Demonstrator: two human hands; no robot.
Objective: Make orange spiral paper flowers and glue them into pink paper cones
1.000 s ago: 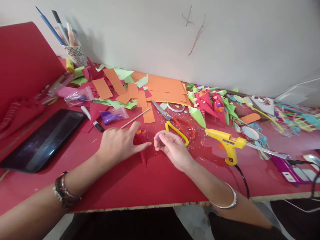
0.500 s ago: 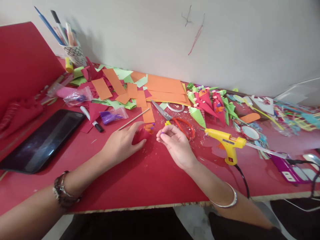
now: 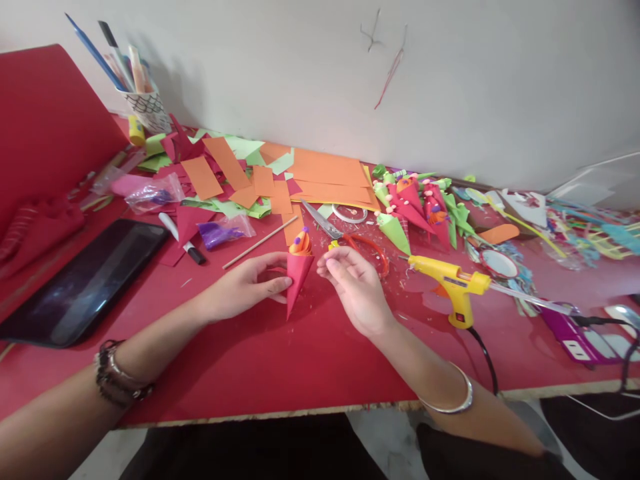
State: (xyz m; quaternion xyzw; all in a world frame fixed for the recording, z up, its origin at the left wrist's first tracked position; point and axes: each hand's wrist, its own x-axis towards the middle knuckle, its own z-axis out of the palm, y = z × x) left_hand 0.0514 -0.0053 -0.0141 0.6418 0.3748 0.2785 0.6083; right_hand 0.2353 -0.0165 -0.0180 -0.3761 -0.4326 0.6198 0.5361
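My left hand (image 3: 245,287) grips a red paper cone (image 3: 299,277) between thumb and fingers. The cone stands nearly upright, tip down, with an orange paper swirl (image 3: 300,245) and small purple bits at its top. Just to the right, my right hand (image 3: 357,287) is pinched near the cone, not touching it. Whatever lies between its fingertips is too small or hidden to make out. Beyond that hand lie scissors with orange handles (image 3: 367,248). A thin wooden stick (image 3: 260,243) rests behind my left hand.
A yellow glue gun (image 3: 453,280) with a cord stands at right. Behind it sits a pile of red and green paper cones (image 3: 415,207). Orange paper strips (image 3: 330,175) and scraps cover the back. At left are a black tablet (image 3: 85,280), a marker (image 3: 183,239) and a pen cup (image 3: 147,110).
My left hand has turned the cone upright, so its red side and orange top now show. The purple bit seen in my right fingertips before is no longer visible there.
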